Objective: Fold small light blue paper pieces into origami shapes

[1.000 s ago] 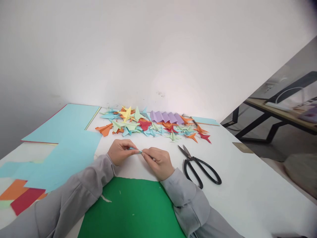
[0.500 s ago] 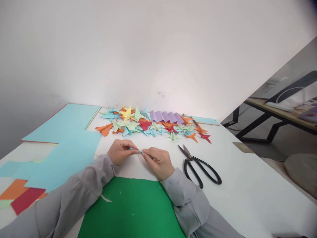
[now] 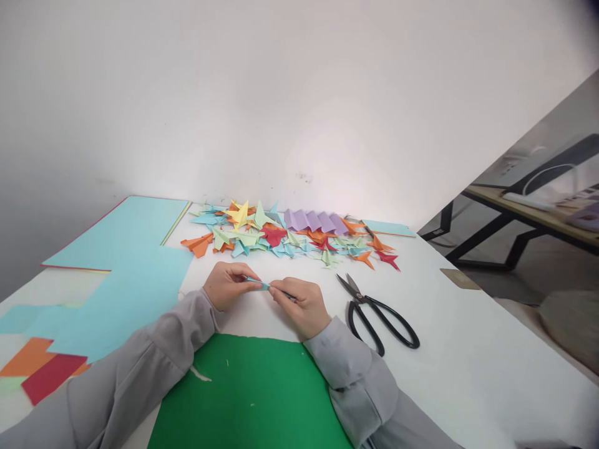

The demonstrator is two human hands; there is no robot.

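Observation:
A small folded piece of light blue paper is pinched between my two hands, above the white table just past the green sheet. My left hand is closed on its left end, thumb and index finger pressed together. At the other end my right hand grips it with the fingertips. Most of the paper is hidden by my fingers, so its folded shape cannot be made out. Black-handled scissors lie with parted blades to the right of my right hand.
Many folded paper planes, among them an orange plane, lie along the wall beside a purple pleated paper. Light blue sheets cover the left side, with orange and red pieces nearer me. Another table stands beyond the right edge.
My hands stay in nearly the same place. Slightly more of the blue paper shows between my fingertips, and my right fingers have shifted a little on it.

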